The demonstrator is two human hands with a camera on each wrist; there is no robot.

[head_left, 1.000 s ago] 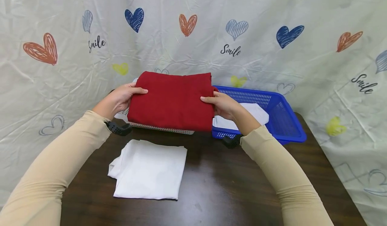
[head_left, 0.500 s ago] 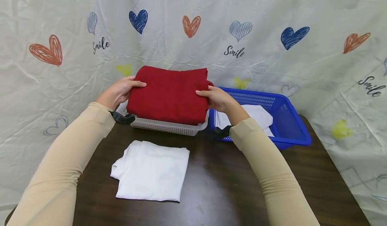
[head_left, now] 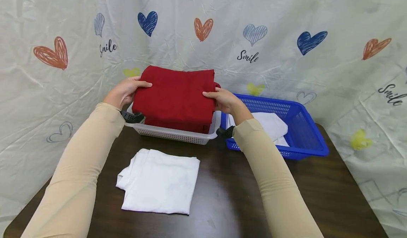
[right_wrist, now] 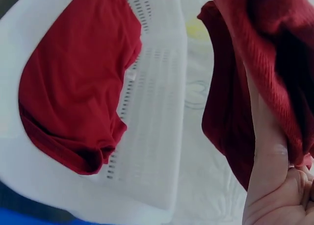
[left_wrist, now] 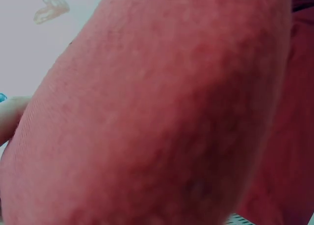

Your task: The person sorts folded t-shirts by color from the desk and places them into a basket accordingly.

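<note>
Left hand point(head_left: 123, 91): fingers closed, pinching red cloth point(head_left: 175, 93), upper centre
Right hand point(head_left: 225, 100): likewise (thumb on top), cloth's right edge
White basket point(head_left: 178, 134): beneath

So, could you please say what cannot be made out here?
Head: part of the left hand, behind the held red cloth.
Head: part of the blue basket, behind the right arm.
Left wrist: most of the scene, behind a blurred reddish shape.
Right wrist: the right hand, partly cut off by the edge.
</note>
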